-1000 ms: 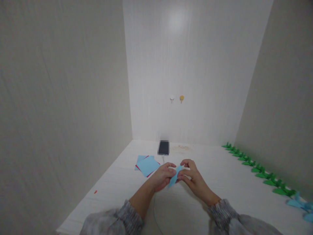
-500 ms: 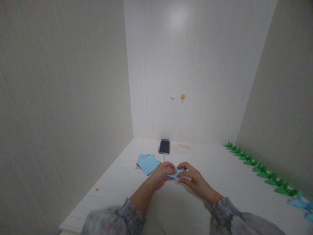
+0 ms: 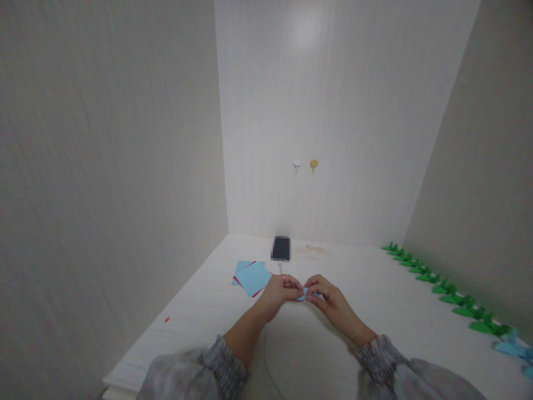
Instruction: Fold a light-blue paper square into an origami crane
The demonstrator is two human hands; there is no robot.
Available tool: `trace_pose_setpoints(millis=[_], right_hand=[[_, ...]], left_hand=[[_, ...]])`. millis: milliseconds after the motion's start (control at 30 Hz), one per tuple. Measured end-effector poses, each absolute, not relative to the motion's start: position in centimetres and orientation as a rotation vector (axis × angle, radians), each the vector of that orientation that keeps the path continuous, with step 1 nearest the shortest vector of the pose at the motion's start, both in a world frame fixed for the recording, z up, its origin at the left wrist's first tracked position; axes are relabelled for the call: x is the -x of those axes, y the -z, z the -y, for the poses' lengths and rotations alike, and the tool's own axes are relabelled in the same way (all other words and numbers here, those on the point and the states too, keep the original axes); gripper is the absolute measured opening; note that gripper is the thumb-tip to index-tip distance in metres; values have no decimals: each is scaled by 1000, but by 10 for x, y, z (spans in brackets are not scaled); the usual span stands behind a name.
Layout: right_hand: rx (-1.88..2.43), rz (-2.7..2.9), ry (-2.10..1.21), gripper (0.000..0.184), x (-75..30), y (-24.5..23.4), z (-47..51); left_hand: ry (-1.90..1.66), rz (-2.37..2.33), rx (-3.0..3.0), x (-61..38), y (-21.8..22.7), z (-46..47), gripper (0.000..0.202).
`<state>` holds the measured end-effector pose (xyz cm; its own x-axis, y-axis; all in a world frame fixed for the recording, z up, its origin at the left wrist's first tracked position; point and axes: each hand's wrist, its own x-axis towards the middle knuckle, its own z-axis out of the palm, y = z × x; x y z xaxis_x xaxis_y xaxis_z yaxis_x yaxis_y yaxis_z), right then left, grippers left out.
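A small piece of folded blue paper (image 3: 303, 296) is held above the white table, mostly covered by fingers. My left hand (image 3: 280, 293) pinches its left end, thumb on top. From the other side my right hand (image 3: 327, 299) grips it between thumb and fingertips. The two hands' fingertips nearly meet over the paper. Left of my left hand lies a stack of square paper sheets (image 3: 253, 279), light blue on top with red edges peeking out. How the held paper is folded cannot be made out.
Along the right wall runs a row of green folded-paper pieces (image 3: 456, 300), with light blue ones (image 3: 513, 345) at the near end. A dark pixelated device (image 3: 281, 248) with a cable stands at the back. A small orange scrap (image 3: 167, 319) lies at left. Two hooks (image 3: 313, 164) are on the back wall.
My right fingers have closed in on the blue paper and now cover more of it. Less of the paper shows between my hands. The view has shifted slightly.
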<state>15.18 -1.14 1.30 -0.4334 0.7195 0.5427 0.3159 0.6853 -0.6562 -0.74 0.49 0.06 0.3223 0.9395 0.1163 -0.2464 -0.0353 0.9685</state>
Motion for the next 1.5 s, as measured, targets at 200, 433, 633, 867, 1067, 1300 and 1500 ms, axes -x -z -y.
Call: trace_pose_setpoints(millis=[200,433,633,867,1067,1300,1500], right_hand=[[817,1971,-624,16,-152,-9,8],[848,1923,-642,20,-152,-6,5],[896,1837,-730,20,-150,-5,5],[923,1760,-882,20,-152,-4,5],[934,1722,-874,15,-150,-5,5],[951,1646,-909,13,-149,-4,5],[956,1632,-929,12,-148,1,2]], left_hand=[[-1083,-799,-1306,8,-2,-4,26],[-1055,-816,-1355,10,-3,-3,25],[-1053,-878,-1394,11,-3,-3,30],[-1054,-933,-1419,11,-2,-5,31],[-1114,-923,-1386,10,0,-6,28],[-1155,-923,-1355,9,0,-5,25],[-1158,-928,-1340,10,4,-8,27]])
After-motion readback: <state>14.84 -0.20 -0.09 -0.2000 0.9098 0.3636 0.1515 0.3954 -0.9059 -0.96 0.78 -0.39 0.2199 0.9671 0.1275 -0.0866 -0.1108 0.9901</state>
